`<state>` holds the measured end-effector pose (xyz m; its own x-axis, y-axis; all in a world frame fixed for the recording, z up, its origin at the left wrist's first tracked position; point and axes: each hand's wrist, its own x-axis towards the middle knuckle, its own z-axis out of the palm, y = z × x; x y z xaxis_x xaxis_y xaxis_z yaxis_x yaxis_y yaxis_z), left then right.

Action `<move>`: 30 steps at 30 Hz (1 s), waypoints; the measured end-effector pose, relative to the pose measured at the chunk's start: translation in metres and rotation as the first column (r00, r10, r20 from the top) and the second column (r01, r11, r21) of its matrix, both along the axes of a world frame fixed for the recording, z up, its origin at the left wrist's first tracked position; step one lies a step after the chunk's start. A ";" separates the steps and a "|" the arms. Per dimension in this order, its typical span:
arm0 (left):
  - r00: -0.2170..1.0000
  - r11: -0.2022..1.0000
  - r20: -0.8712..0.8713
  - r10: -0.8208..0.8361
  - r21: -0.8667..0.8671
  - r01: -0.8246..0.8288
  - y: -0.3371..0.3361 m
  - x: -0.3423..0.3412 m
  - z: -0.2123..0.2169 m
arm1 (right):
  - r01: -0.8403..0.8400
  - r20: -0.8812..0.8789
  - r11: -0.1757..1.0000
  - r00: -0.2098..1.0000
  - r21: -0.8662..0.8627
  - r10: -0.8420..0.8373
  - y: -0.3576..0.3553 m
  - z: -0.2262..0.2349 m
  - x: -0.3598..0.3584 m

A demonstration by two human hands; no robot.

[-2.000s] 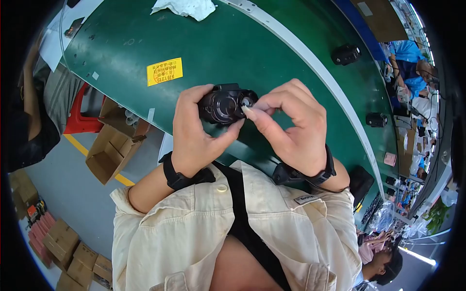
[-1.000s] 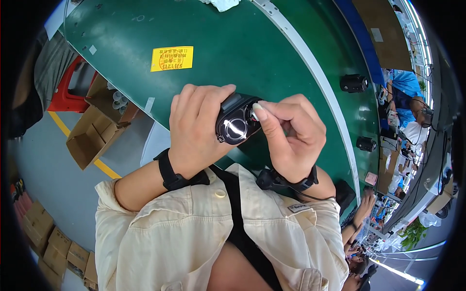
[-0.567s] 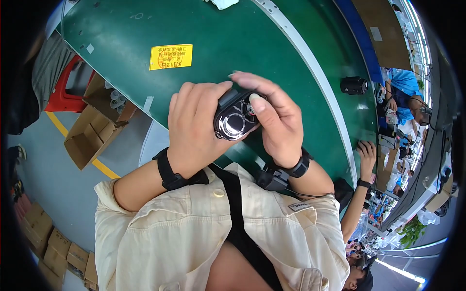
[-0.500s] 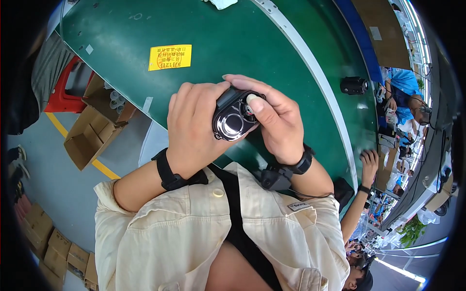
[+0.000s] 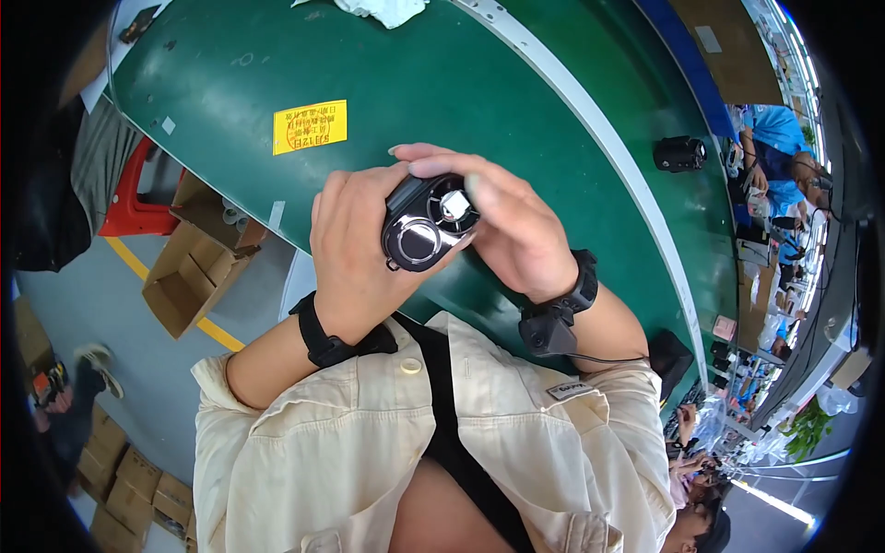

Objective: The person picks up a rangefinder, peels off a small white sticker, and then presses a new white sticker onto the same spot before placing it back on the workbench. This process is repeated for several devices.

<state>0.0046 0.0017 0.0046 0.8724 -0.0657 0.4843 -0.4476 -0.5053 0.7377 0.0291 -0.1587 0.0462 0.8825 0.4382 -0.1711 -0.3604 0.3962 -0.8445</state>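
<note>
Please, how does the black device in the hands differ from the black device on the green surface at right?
The held device is in the left hand; the other device rests on the green surface, untouched. The held device shows a glossy face and a pale part in its round opening; on the other device, neither can be seen. Both are black.

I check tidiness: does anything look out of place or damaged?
A crumpled white sheet lies far across the green table, looking discarded; the black device in the left hand shows no clear damage.
</note>
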 end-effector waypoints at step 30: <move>0.955 0.944 0.000 -0.297 -0.151 0.293 -0.004 -0.003 -0.009 | -0.150 0.486 0.963 0.840 -0.224 0.244 -0.009 -0.008 0.012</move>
